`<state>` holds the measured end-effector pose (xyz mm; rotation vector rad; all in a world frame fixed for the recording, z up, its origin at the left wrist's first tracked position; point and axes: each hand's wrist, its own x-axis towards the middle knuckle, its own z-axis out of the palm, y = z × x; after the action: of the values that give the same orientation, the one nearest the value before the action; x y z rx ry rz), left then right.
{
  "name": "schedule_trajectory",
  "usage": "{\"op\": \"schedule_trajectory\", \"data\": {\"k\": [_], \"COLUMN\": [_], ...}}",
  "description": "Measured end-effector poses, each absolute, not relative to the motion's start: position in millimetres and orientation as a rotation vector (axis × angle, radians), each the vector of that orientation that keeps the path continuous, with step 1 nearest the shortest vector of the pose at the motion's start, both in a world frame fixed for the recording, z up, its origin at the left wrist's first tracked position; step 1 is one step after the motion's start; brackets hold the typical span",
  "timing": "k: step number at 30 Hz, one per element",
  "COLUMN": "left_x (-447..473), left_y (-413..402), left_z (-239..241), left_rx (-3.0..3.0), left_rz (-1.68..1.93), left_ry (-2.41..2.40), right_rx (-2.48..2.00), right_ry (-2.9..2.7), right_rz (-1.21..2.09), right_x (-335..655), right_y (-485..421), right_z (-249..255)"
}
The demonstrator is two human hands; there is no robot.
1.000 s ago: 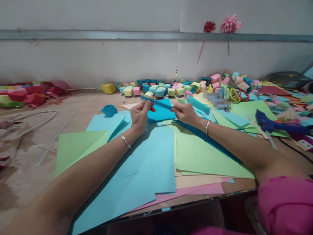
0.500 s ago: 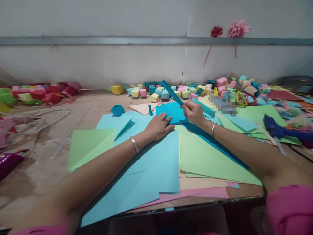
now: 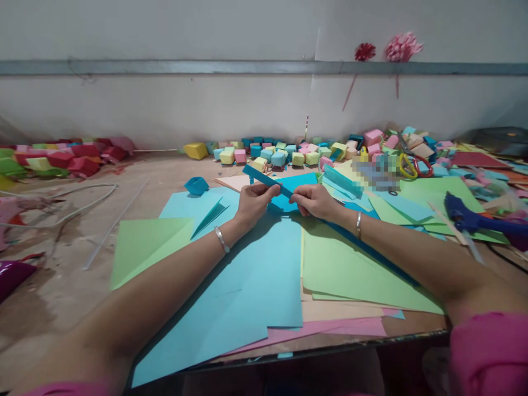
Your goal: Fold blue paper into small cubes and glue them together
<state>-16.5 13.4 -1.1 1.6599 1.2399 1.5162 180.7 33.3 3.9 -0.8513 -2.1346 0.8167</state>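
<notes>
A blue strip (image 3: 264, 179) is being pinched by the fingers of the left hand (image 3: 254, 201) and right hand (image 3: 314, 201). A blue sheet (image 3: 304, 180) is lying just beyond them.

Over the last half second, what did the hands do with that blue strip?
The left hand lifted off the blue sheet and pinched the blue strip; the right hand, still gripping it, lowered it from steeply raised to nearly level. Paper cubes and glue gun stayed put.
</notes>
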Motion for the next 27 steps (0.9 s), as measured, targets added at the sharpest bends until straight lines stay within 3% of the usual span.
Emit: {"op": "schedule_trajectory", "data": {"k": [7, 11, 18, 27], "left_x": [-18, -19, -16, -19], "left_y": [17, 18, 13, 14], "left_z": [-4, -4, -1, -2], "left_rx": [1.325, 1.214, 1.332, 1.221], "left_rz": [1.442, 1.392, 1.281, 1.335], "left_ry": [1.092, 1.040, 0.952, 0.952], "right_rx": [-0.660, -0.602, -0.292, -0.313], "right_ry": [-2.363, -2.203, -2.187, -2.382], "right_rz": [0.454, 0.322, -0.197, -0.220], "right_x": [182, 188, 186, 178], "right_y": [34, 39, 44, 28], "right_z": [-3, -2, -1, -4]}}
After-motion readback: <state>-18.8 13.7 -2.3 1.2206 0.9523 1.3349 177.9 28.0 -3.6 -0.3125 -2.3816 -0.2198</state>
